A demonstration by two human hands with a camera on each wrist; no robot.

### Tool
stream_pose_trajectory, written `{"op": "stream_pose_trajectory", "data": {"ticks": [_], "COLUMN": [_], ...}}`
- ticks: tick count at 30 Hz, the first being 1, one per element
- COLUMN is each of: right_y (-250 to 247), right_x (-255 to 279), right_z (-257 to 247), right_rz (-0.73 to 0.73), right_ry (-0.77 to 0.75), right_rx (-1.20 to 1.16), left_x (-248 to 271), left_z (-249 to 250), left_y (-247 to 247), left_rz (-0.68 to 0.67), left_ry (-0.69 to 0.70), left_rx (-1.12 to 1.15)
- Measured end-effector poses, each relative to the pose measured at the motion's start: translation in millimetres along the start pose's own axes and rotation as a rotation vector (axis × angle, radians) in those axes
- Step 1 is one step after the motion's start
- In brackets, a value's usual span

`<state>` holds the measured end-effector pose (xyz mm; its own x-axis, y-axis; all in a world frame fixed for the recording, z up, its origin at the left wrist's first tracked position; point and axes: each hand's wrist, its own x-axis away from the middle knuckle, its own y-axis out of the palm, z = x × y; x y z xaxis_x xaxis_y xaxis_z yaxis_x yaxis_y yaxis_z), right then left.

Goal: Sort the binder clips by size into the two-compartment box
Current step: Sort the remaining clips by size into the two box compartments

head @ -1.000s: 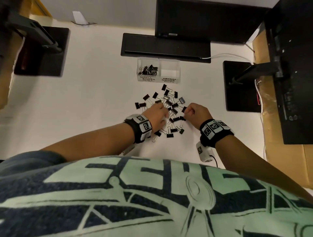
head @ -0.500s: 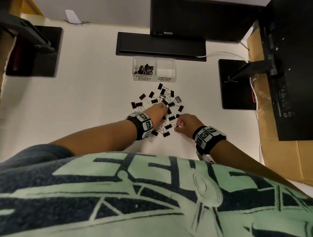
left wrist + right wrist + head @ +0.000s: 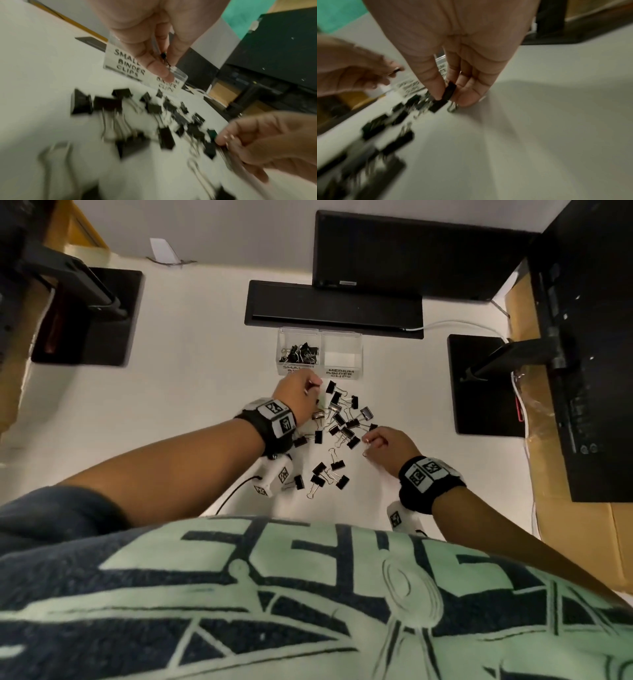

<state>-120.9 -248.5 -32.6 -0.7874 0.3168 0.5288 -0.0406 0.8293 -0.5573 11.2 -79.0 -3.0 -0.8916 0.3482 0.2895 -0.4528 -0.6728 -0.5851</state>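
Observation:
A clear two-compartment box (image 3: pixel 359 344) stands at the back of the white table. Its left cell, labelled small binder clips, holds several black clips (image 3: pixel 299 354); the right cell, labelled medium, looks bare. A heap of black binder clips (image 3: pixel 342 419) lies in front of it. My left hand (image 3: pixel 301 395) is raised just before the small cell and pinches a small black clip (image 3: pixel 163 57) between thumb and fingers. My right hand (image 3: pixel 383 441) sits at the heap's right edge and pinches a black clip (image 3: pixel 449 90) with its wire handles down.
A black monitor base (image 3: pixel 334 308) lies right behind the box. Black stand plates sit at the left (image 3: pixel 99 323) and right (image 3: pixel 486 385). A white cable (image 3: pixel 455 324) runs at the back right, and a cardboard box (image 3: pixel 582 542) borders the table's right side.
My left hand has lifted out of the heap and moved forward to the small compartment with a clip. My right hand has shifted back toward the heap's right edge and taken hold of a clip.

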Motion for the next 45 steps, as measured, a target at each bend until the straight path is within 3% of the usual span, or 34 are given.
{"op": "stream_pose_trajectory", "data": {"ticks": [4,6,12,15,22,26,34,39,45], "right_y": [-17,-21,0,17,33,32,-3,4,24], "right_x": [-10,-15,-23,-25,-31,-34,-74,-102,-112], "right_z": [-15,-22,-46,-55,-69,-72,-137,-178,-184], "right_rz": [0.032,0.027,-0.031,-0.03,-0.048,-0.065,-0.01,0.046,0.029], "right_ry": [0.185,0.206,-0.036,-0.118,-0.161,-0.169,-0.119,-0.235,-0.308], "right_rx": [-0.44,-0.506,0.13,0.286,0.58,0.444,0.008,0.153,0.438], "left_x": [-35,-52,-81,-85,-64,-35,4,15,18], "left_z": [12,17,20,25,-3,-20,-66,-74,-76], "left_y": [-25,-33,-43,-44,-43,-41,-27,-22,-22], "left_rz": [0.129,0.149,-0.052,-0.143,0.009,-0.028,-0.186,-0.204,-0.221], "left_ry": [0.022,0.028,0.024,0.016,0.144,0.175,-0.036,-0.053,-0.06], "left_rx": [-0.051,-0.134,-0.477,-0.54,-0.424,-0.383,-0.464,-0.437,-0.426]}}
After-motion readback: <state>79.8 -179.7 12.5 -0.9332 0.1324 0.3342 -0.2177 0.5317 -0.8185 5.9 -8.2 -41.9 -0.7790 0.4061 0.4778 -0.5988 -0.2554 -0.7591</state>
